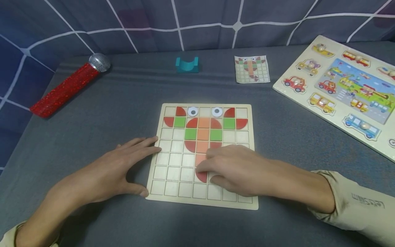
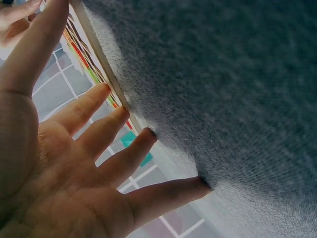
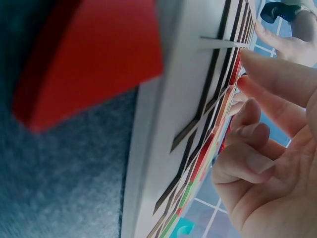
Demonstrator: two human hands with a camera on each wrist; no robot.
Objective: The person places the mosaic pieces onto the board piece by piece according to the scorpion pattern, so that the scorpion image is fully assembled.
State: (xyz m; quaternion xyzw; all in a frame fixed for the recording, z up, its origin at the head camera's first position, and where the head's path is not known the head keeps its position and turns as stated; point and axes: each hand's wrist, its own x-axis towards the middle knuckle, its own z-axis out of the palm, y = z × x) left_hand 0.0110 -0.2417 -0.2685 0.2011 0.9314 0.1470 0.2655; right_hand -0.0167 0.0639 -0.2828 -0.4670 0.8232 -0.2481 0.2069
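A pale wooden grid board lies flat, bearing red quarter-circle tiles, green squares, orange squares and two round eye pieces. My right hand is over its lower right, index finger and thumb pinching a red quarter-circle tile below the orange column. The other right fingers curl in, as the right wrist view shows. Spread along the board's left edge, my left hand rests its fingertips there, with the thumb at the lower left corner. Close to the right wrist camera is another red piece, hidden from the head view.
Behind the board lie a teal arch-shaped block and a small paper pattern card. A red glittery microphone is at the back left. At the right sits a vehicle peg puzzle. A dark tiled-pattern cloth borders the table's rear.
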